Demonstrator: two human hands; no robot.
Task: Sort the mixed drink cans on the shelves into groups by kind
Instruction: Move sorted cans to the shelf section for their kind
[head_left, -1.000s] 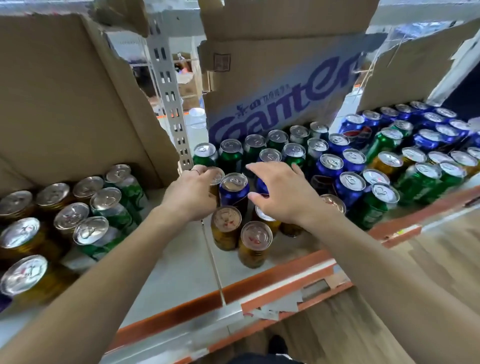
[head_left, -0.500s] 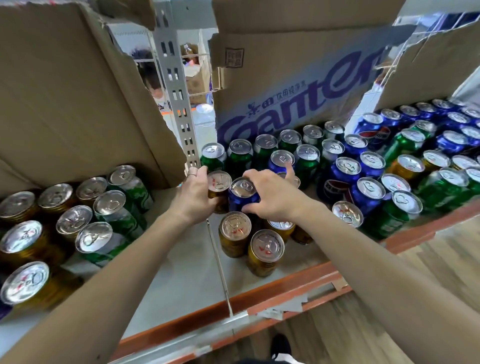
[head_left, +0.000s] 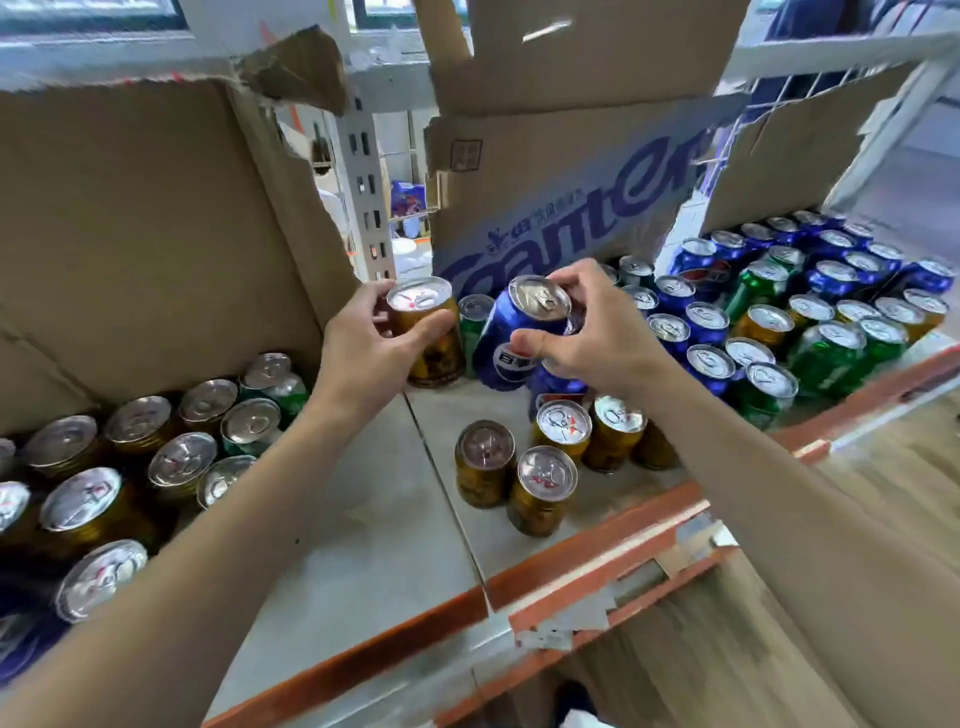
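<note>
L hand (head_left: 363, 348) is gripping a gold can (head_left: 426, 332) and R hand (head_left: 597, 338) is gripping a tilted blue can (head_left: 514, 332), both at mid-shelf (head_left: 363, 519). Sorting is looking partway: front gold cans (head_left: 540, 467) are grouping, while mixed cans (head_left: 779, 322) at right are waiting.

Blue "Ganten" lettering on cardboard box (head_left: 566, 208)

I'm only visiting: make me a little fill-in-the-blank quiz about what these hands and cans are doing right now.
The left hand grips an upright can coloured ____.
The right hand holds a tilted can coloured ____.
The shelf's front edge is painted ____.
Missing words: gold, blue, orange.
</note>
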